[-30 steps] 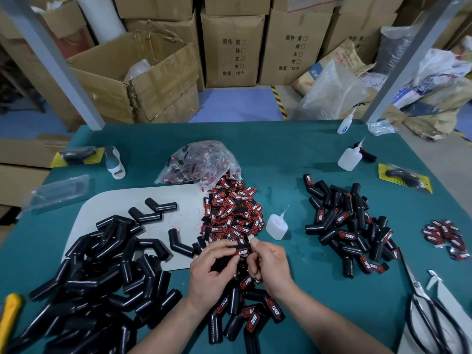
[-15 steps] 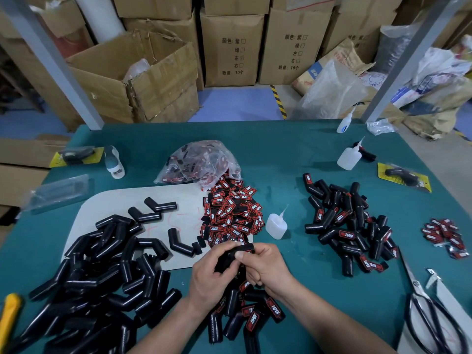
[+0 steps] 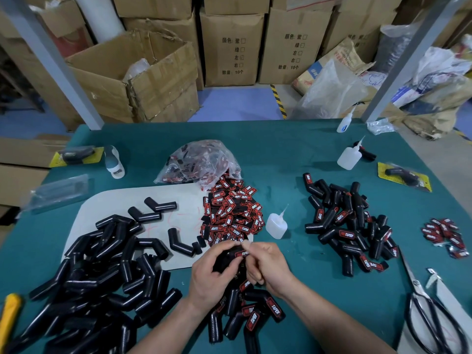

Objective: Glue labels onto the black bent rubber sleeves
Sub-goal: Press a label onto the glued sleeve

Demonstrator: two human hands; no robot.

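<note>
Brown cardboard boxes (image 3: 231, 47) stand behind our green table (image 3: 281, 154). Near the front middle, our left hand (image 3: 212, 274) curls its fingers round one black bent sleeve (image 3: 228, 255), held up over the table. Our right hand (image 3: 270, 267) pinches the red label (image 3: 242, 253) on that sleeve with thumb and finger. We see a big pile of plain sleeves (image 3: 102, 277) on the left, loose labels (image 3: 229, 213) just behind our hands, and a glue bottle (image 3: 275, 224) beside them.

Your view: bright, even overhead light, soft shadows. Sheen on black sleeves (image 3: 102, 264) at 8 o'clock. Grey posts (image 3: 55, 60) lean outward at 10 and 2.
</note>
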